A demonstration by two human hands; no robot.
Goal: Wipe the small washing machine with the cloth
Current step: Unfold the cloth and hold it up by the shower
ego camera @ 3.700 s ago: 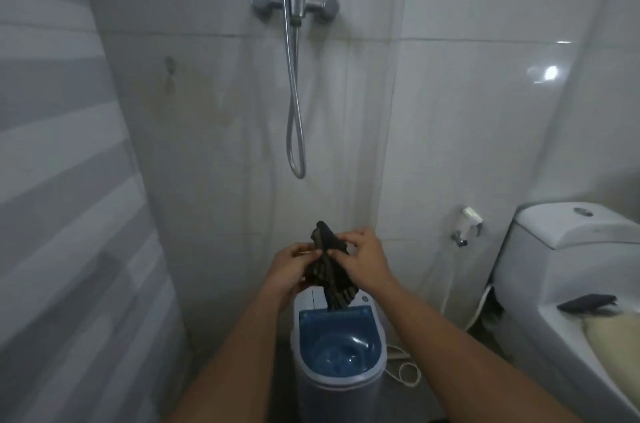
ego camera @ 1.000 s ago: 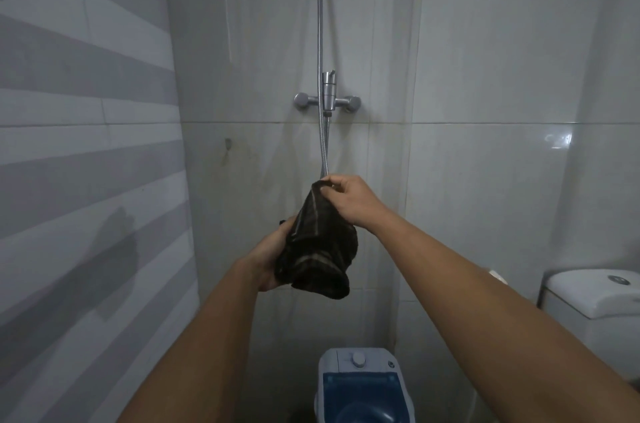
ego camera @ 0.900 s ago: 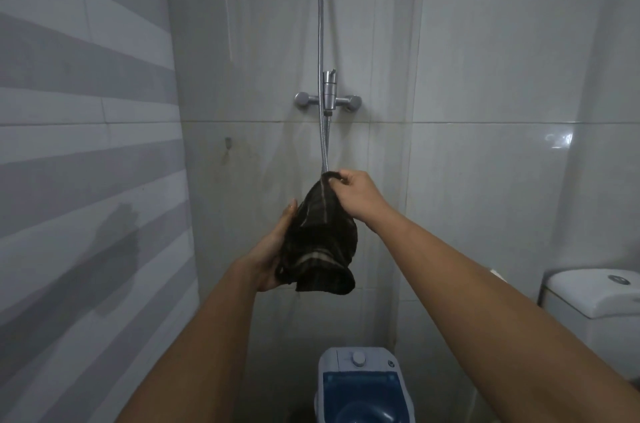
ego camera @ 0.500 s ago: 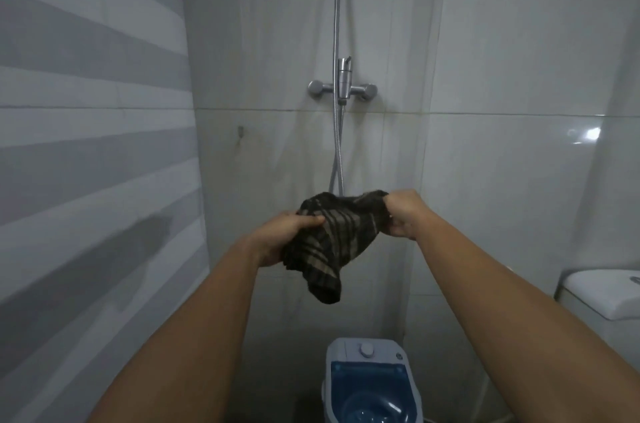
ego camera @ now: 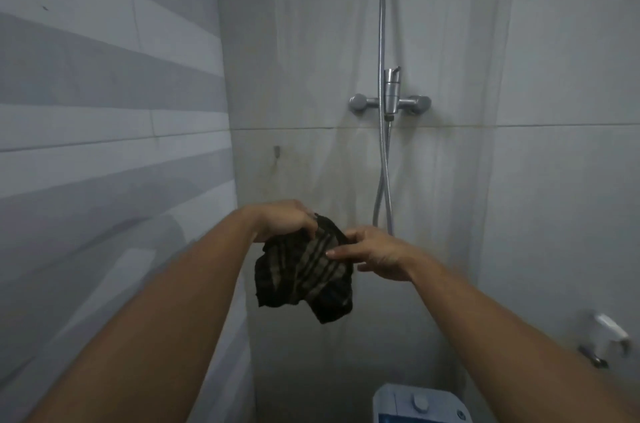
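A dark cloth point(ego camera: 304, 277) with pale stripes hangs in front of me at chest height. My left hand point(ego camera: 284, 220) grips its top edge from above. My right hand point(ego camera: 374, 252) pinches the cloth's right side with its fingertips. Far below, at the bottom edge of the view, only the back top of the small white and blue washing machine point(ego camera: 415, 403) shows, with a round knob on it. Both hands are well above the machine and apart from it.
A chrome shower mixer point(ego camera: 390, 102) with its hanging hose point(ego camera: 382, 194) is on the wall ahead. A bidet sprayer point(ego camera: 604, 339) hangs at the lower right. A grey-striped tiled wall point(ego camera: 104, 145) runs close on the left.
The view has shifted left and up, so the toilet is out of sight. My hands have come closer together on the cloth, which now hangs lower and more bunched.
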